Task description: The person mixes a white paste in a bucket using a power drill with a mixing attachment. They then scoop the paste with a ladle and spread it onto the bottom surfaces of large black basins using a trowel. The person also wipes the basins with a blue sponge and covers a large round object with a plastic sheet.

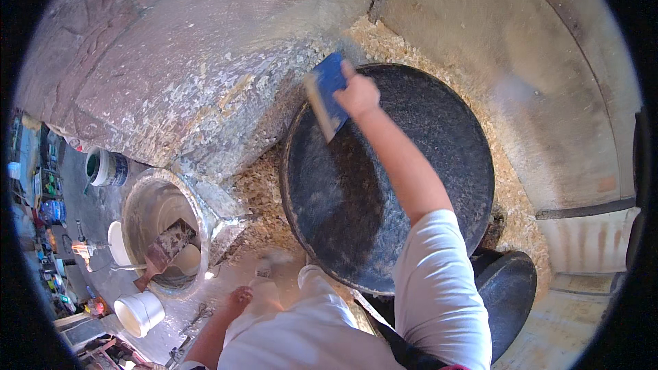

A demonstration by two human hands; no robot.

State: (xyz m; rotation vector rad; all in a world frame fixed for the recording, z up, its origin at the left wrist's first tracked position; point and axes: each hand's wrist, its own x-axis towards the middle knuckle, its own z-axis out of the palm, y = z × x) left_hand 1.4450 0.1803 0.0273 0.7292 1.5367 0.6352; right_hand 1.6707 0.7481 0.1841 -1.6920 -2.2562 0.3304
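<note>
My right hand (359, 96) reaches forward over a large round black disc (432, 164) and grips a wide blue flat tool (327, 82) with a pale beige edge. The tool is held tilted at the far left rim of the disc, close to the flaking wall (253, 89); I cannot tell whether it touches either. My left hand (240, 298) hangs low beside my left leg, apart from the disc. It is small in view and its fingers are not clear, and no held object can be made out there.
At left stands a large tub (200, 223) with a wide brush (166, 247) in it. Nearby are a white bucket (139, 314) and another pail (107, 168). Pale flakes (507, 192) surround the disc. A second black round piece (510, 294) lies at lower right.
</note>
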